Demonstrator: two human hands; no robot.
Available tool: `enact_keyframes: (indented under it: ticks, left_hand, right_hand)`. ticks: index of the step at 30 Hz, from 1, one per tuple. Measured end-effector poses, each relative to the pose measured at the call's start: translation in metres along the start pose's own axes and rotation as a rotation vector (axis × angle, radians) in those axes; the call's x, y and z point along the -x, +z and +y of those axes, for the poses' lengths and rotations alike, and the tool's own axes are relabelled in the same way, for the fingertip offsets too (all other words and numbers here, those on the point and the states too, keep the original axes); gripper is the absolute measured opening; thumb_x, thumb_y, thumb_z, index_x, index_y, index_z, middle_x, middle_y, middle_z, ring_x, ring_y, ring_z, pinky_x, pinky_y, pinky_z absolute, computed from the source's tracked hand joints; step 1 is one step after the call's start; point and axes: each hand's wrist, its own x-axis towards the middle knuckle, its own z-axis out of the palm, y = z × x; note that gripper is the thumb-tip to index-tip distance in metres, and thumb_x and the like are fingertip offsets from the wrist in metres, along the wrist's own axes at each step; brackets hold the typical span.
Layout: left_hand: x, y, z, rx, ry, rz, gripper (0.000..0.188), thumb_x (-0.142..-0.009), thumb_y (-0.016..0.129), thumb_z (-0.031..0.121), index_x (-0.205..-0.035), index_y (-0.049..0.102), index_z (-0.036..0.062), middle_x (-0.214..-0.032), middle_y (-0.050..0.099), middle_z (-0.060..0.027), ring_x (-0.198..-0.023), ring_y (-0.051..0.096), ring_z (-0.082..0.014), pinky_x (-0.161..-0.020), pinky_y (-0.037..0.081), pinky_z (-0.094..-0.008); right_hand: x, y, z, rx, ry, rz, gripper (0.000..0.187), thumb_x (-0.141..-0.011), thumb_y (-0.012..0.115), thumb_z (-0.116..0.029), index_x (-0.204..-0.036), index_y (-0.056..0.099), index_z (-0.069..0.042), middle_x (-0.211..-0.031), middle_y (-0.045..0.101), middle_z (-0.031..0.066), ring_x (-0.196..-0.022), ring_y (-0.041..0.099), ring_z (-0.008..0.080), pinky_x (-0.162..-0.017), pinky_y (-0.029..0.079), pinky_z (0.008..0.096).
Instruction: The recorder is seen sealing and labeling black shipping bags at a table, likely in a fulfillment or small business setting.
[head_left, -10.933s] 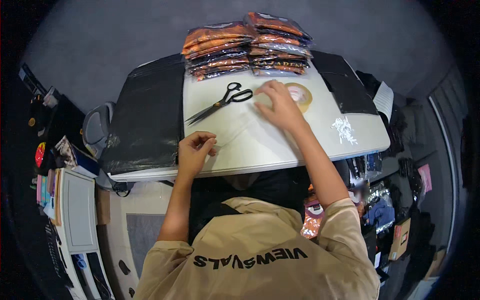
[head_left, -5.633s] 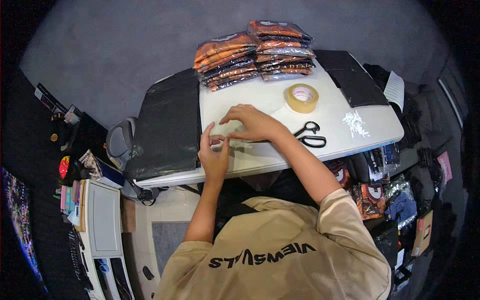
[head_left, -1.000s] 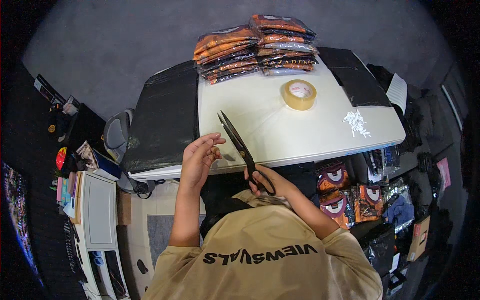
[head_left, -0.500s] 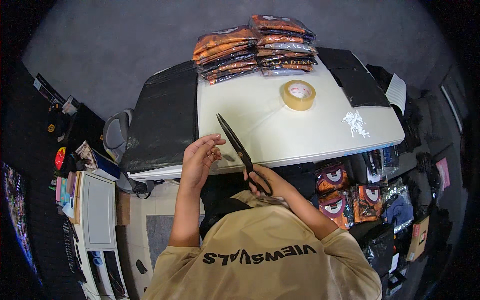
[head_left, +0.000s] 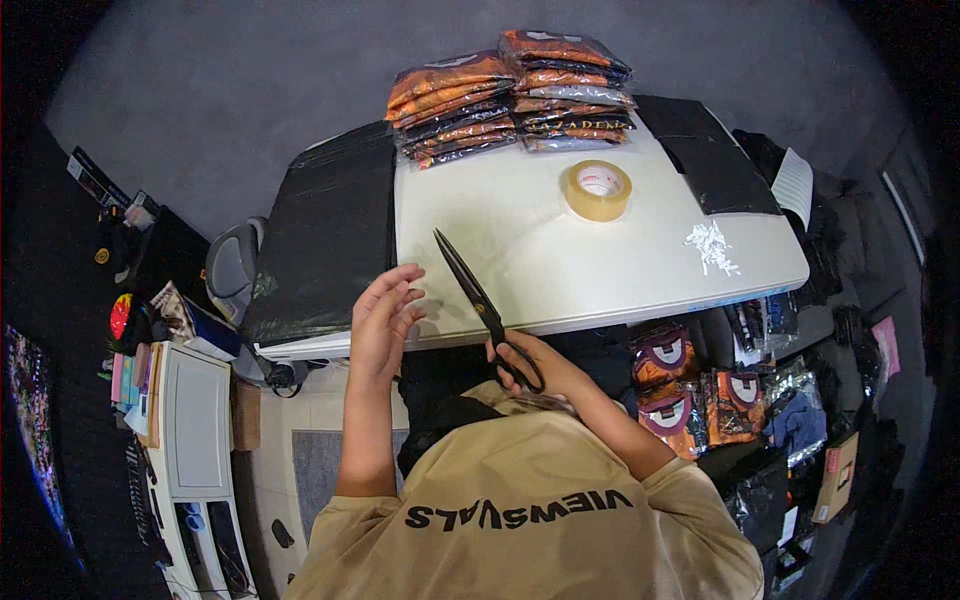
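Observation:
My right hand (head_left: 540, 365) grips the handles of long black scissors (head_left: 470, 290) at the near edge of the white table (head_left: 600, 280). Their blades look closed and point up and left over the tabletop. Left of the blades, my left hand (head_left: 385, 320) hovers at the table's edge with its fingers apart, and I make out nothing in it. A roll of tan tape (head_left: 598, 190) lies flat further back on the table, away from both hands.
Two stacks of bagged orange and black garments (head_left: 510, 90) stand at the table's far edge. Black bags cover the left end (head_left: 320, 230) and the far right corner (head_left: 705, 160). White scraps (head_left: 712, 245) lie at the right. More packets (head_left: 700, 400) lie on the floor.
Several seconds ago the scissors lay on the table and both hands worked on its surface. Now my right hand holds them. Over the last second the left fingers spread slightly; little else moved.

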Motion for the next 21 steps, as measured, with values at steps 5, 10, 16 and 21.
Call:
enact_keyframes:
  ticks: [5,10,16,21]
  left_hand:
    - [-0.003,0.006,-0.002,0.013,0.003,0.129,0.043,-0.108,0.058,0.016,-0.15,0.056,0.0053,-0.134,0.068,-0.0123,-0.112,0.068,-0.0209,-0.09,0.057,-0.0355]
    - [-0.007,0.015,-0.008,-0.003,-0.027,0.066,0.05,-0.109,0.057,0.015,-0.157,0.047,0.0076,-0.128,0.069,-0.0157,-0.106,0.069,-0.0207,-0.087,0.058,-0.0343]
    - [-0.033,0.007,-0.025,-0.203,0.1,0.072,0.058,-0.104,0.066,0.005,-0.157,0.043,0.0076,-0.105,0.072,-0.0126,-0.086,0.07,-0.0151,-0.07,0.058,-0.028]
    - [-0.048,0.034,-0.038,-0.455,0.325,0.044,0.065,-0.095,0.076,0.0,-0.153,0.046,0.0055,-0.091,0.07,-0.0035,-0.08,0.063,-0.0087,-0.072,0.051,-0.0247]
  right_hand:
    - [-0.002,0.001,0.004,0.009,0.0,0.004,0.03,-0.116,0.051,-0.037,-0.115,0.059,-0.008,-0.074,0.054,-0.0024,-0.066,0.055,0.0074,-0.058,0.046,0.0239]
    - [0.003,-0.003,0.0,0.014,0.021,-0.02,0.032,-0.115,0.053,-0.039,-0.112,0.061,-0.007,-0.075,0.056,-0.002,-0.066,0.057,0.0069,-0.059,0.047,0.0238]
    - [0.043,-0.033,-0.059,0.612,-0.106,0.17,0.02,-0.102,0.073,-0.019,-0.113,0.072,-0.003,-0.066,0.06,0.0037,-0.06,0.056,0.0112,-0.056,0.043,0.0315]
    - [0.066,-0.074,-0.088,0.756,-0.202,0.453,0.02,-0.094,0.08,-0.02,-0.109,0.075,-0.007,-0.063,0.059,0.0076,-0.057,0.052,0.0169,-0.057,0.042,0.0342]
